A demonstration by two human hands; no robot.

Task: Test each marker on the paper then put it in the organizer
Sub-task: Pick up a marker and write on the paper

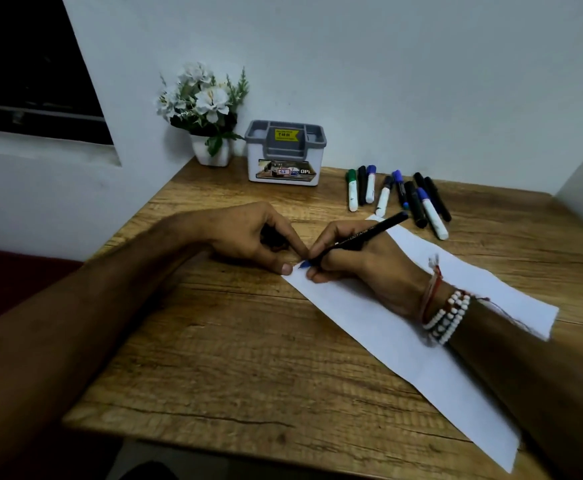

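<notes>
Our right hand (359,265) grips a black marker (364,236), its blue tip touching the far left end of the paper (404,358) on the counter (231,358). Our left hand (248,237) curls beside it, thumb and forefinger at the paper's edge; we cannot tell if it holds anything. The organizer (284,154) stands by the wall, loose markers (400,195) lying to its right.

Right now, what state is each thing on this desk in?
Black marker, uncapped, tip on the paper.
Right hand, grips the black marker.
Left hand, holds a dark cap, thumb pressing paper.
Paper, flat on the table.
Loose markers, capped, lying down.
Organizer, upright, no markers showing.
Flower pot, upright.
</notes>
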